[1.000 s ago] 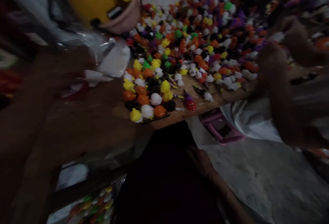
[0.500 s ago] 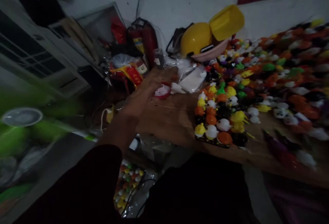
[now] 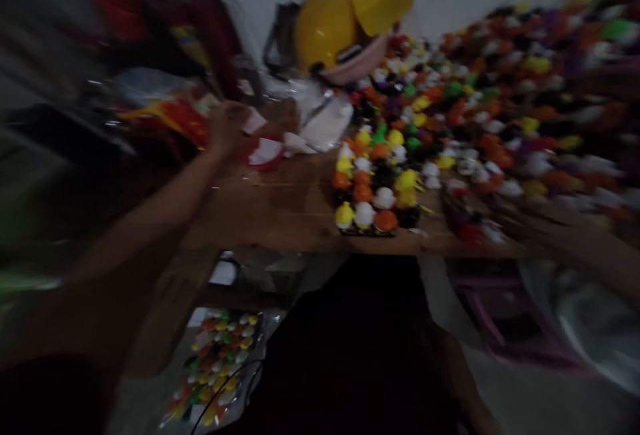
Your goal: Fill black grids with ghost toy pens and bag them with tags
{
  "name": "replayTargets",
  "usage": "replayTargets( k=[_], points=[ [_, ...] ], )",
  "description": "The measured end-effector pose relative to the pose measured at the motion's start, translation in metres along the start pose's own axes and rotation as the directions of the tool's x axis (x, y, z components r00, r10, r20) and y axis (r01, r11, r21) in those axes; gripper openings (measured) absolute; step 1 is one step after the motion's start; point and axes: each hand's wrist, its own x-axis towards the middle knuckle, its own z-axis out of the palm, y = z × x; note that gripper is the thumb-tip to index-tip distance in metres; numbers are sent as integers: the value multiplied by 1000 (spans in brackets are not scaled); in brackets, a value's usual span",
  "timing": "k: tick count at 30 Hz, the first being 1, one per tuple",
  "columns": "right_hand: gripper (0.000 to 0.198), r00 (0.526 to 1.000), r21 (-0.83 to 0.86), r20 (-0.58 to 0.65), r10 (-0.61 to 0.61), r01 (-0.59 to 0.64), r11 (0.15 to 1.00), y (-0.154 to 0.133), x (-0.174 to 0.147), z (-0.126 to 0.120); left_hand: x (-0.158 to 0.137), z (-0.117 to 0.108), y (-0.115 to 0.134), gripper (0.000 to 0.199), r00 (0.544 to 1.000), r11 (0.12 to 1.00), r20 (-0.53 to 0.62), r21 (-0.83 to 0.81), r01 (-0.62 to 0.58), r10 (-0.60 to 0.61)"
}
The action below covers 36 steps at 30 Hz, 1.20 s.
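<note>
The picture is blurred by motion. My left hand (image 3: 226, 127) reaches across the wooden table (image 3: 280, 208) to its far left part, fingers pinched on a small white piece (image 3: 253, 120). Just right of it sits a red dish (image 3: 265, 154) with white pieces in it. A tray of small coloured toy figures (image 3: 373, 202) stands at the table's front edge. My right forearm (image 3: 453, 372) lies low by my dark lap, and its hand is too dim to make out.
A big heap of coloured toy figures (image 3: 500, 88) covers the table's right side. Another person's hand (image 3: 537, 228) reaches into it from the right. A yellow helmet (image 3: 323, 28) and clear bags (image 3: 325, 118) lie at the back. A second filled tray (image 3: 220, 368) sits on the floor, a purple stool (image 3: 500, 328) to the right.
The view swung right again. My left hand went from over the red dish to just left of it and now has a white piece at its fingertips.
</note>
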Motion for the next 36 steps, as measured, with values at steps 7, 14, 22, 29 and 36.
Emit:
replayTargets(
  k=[7,14,22,29,36],
  points=[
    [35,818,170,-533,-214,352,921,-119,-20,-82,-180,-17,99,4,788,860,422,-442,-254,449],
    [20,680,238,-586,-441,665,708,-183,10,-73,-252,33,162,12,813,724,101,-527,-445,573],
    [25,739,128,-436,-513,615,778,-197,97,-136,-194,39,129,37,899,859,185,-418,-294,397],
    [12,708,-303,-252,-659,589,749,-238,196,-140,-122,83,104,84,703,677,203,-541,-500,682],
    [33,518,-352,-710,-478,327,877,-166,124,-128,-121,115,101,84,569,738,483,-538,-408,666]
  ],
)
